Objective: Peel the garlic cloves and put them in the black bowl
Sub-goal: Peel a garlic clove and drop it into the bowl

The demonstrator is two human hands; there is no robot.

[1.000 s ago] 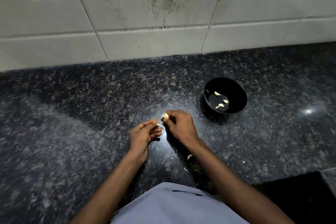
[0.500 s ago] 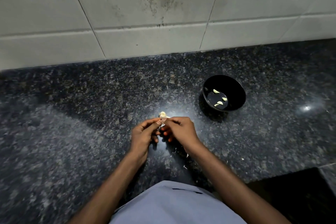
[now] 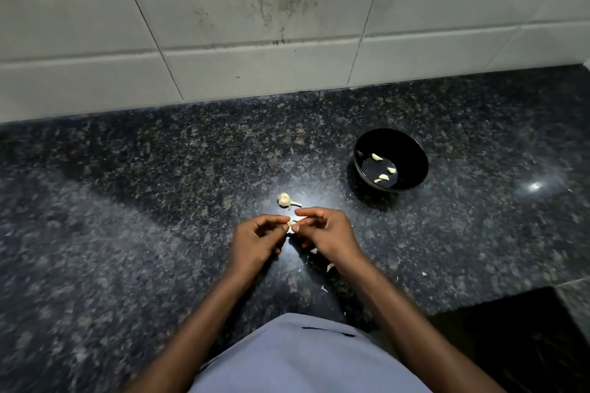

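Both hands meet over a polished, speckled dark granite counter (image 3: 134,233), and between their fingertips sits a small pale garlic clove (image 3: 291,223) with papery skin. The left hand (image 3: 255,242) has its fingers curled, thumb and forefinger pinching the clove's left side; the right hand (image 3: 329,233) pinches the other side with thumb and a lower finger while its index finger lies stretched out above, so each grip is closed tightly on the same clove. Both forearms angle in from below, wrists bent slightly inward. Just beyond the grip, on the counter, lies the rest of the garlic bulb (image 3: 284,199), a rounded whitish knob with a thin stem pointing right. Beyond the grip and to its right stands the glossy round black bowl (image 3: 412,153), holding a few smooth, curved, cream peeled cloves (image 3: 383,177). Nearer than the grip, under the right wrist, small white peel scraps (image 3: 329,267) dot the counter. Behind runs a wall of off-white glazed tiles (image 3: 223,9), stained with dark streaks.
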